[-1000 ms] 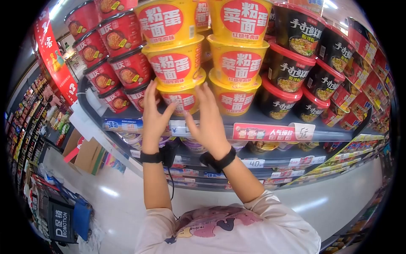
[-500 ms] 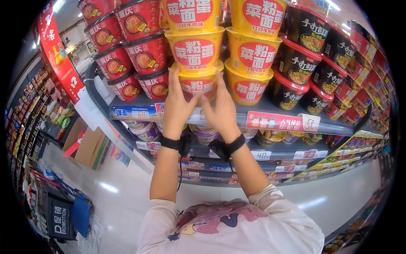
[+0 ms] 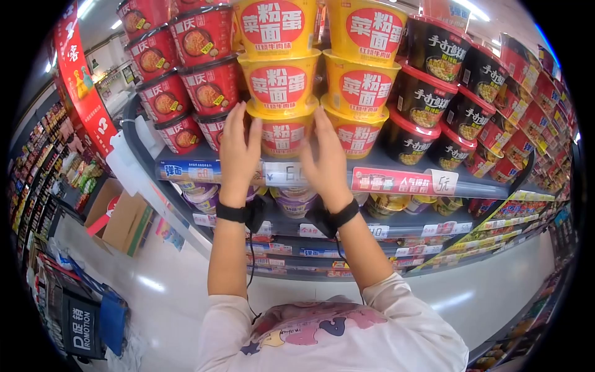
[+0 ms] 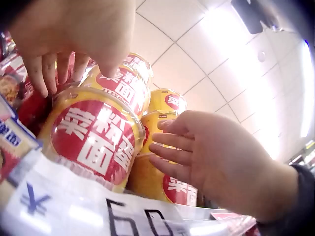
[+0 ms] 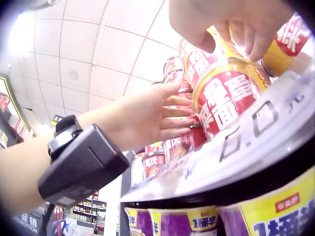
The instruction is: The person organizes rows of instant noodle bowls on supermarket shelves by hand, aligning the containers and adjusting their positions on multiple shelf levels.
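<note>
Yellow instant-noodle bowls with red labels stand stacked in two columns. The bottom bowl (image 3: 283, 136) of the left column sits between my two hands, under another yellow bowl (image 3: 280, 84). Along its left side my left hand (image 3: 240, 158) is raised with fingers extended, near the red noodle bowls. Opposite, my right hand (image 3: 326, 162) reaches up with straight fingers between this bowl and the neighbouring yellow bowl (image 3: 356, 133). The left wrist view shows the bowl's label (image 4: 93, 137) facing out, with the right hand (image 4: 211, 162) to its right. Neither hand curls round a bowl.
Red bowls (image 3: 204, 93) are stacked on the left, black bowls with red lids (image 3: 421, 99) on the right. A price strip (image 3: 282, 175) runs along the shelf's front edge. Purple bowls (image 5: 182, 221) stand on the shelf below. A cardboard box (image 3: 121, 220) lies on the floor at left.
Half a second ago the hands were close together in front of the bottom bowl, thumbs nearly meeting; now they are farther apart at its sides. The bowls stay stacked.
</note>
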The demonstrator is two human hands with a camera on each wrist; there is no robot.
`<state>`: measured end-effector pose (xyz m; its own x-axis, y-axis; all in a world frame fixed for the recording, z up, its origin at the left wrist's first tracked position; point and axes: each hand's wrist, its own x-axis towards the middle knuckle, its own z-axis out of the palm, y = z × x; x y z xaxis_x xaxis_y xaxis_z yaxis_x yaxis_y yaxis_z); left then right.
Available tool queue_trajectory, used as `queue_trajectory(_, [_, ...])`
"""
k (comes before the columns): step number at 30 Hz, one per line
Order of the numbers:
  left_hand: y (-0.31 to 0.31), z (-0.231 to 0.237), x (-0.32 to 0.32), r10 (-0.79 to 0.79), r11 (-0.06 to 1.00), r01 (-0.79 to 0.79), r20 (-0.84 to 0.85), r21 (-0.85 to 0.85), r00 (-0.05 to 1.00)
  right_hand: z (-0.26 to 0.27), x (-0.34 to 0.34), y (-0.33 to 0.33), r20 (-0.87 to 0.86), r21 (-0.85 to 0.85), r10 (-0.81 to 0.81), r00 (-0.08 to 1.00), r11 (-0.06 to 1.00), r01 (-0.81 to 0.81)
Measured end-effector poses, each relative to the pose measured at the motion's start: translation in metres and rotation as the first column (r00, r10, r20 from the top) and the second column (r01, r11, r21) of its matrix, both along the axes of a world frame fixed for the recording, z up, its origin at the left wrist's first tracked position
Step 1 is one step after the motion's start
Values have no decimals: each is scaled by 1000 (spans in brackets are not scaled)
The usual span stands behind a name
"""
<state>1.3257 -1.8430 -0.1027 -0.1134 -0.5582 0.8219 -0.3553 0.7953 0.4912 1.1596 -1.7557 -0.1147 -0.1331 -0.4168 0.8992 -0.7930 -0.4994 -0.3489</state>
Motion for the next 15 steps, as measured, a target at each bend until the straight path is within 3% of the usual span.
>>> queue_trajectory(10, [-15,45,-14,-62,986,44,108,160,992,34,6,-19,14,9,36,999,999,-36])
queue_trajectory(15, [-18,43,-17,-20,999,15,106,51,994,32,8,-22,-41,2,-57,998,998,57])
